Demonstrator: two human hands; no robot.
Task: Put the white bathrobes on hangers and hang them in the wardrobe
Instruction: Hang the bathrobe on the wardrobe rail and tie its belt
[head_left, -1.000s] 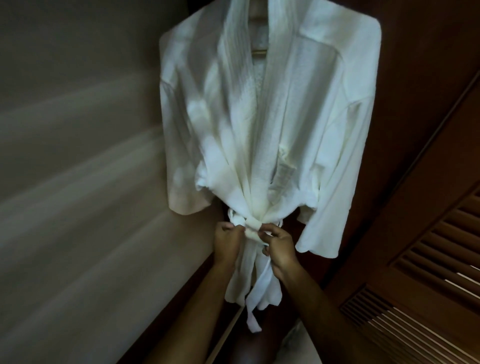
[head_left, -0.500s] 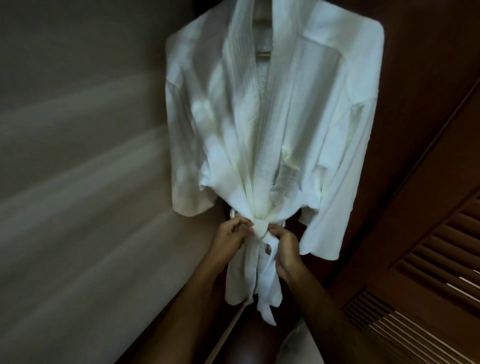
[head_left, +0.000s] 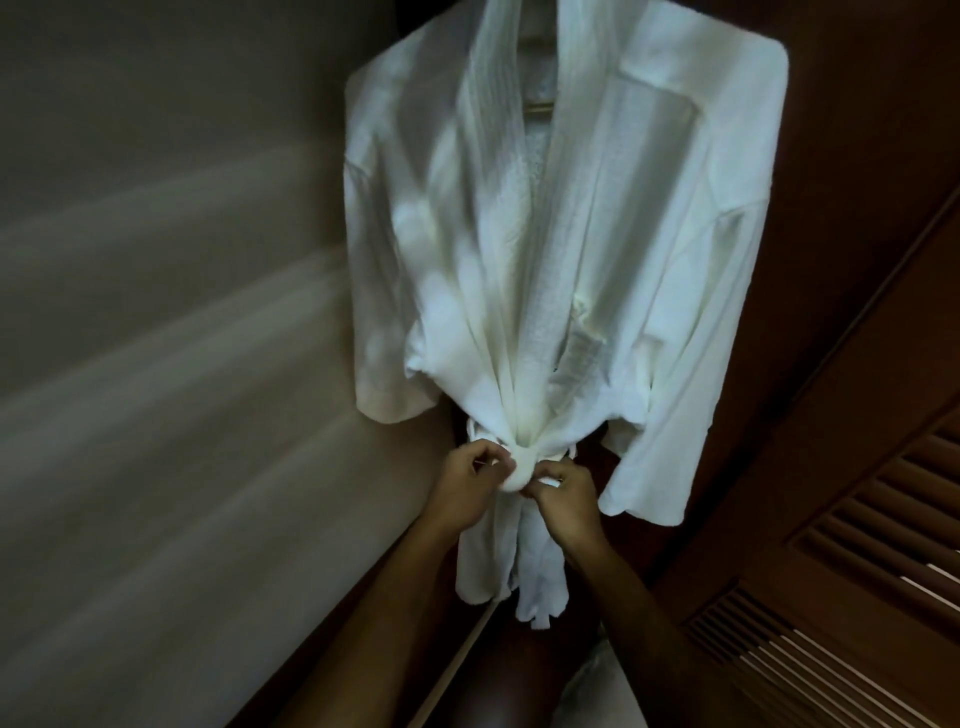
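Left hand (head_left: 470, 480): fingers curling in, pinching the belt (head_left: 519, 470) at the 9 o'clock side of the knot. Whether a full fold of belt or only its edge is being gripped cannot be told.

Right hand (head_left: 563, 493): fingers curling in, pinching the belt at the 3 o'clock side of the knot, a small white fold showing between thumb and fingers. Both hands are working touching the knot, one on each side.

Belt: gathering the robe's front panels at the waist, its loose ends hanging toward 6 o'clock below the hands.

White bathrobe (head_left: 561, 249): hanging on a hanger (head_left: 537, 106), of which only a short wooden bar is showing at the neck, toward 12 o'clock of the hands. The sleeves are hanging free at 10 and 2 o'clock. The robe is sitting inside the wardrobe, the pale side wall (head_left: 171, 364) lying toward 9 o'clock and the dark louvred door (head_left: 857, 545) toward 4 o'clock.

Risks, as judged:
- Downward pulling on the belt may be dragging the shoulders off the hanger, or tipping it.
- Uneven tightening may be leaving the knot off-centre or the front panels bunching.
- A loosely pinched end may be slipping free, letting the knot fall open.
- The right-side sleeve is hanging near the door and may be catching on closing.
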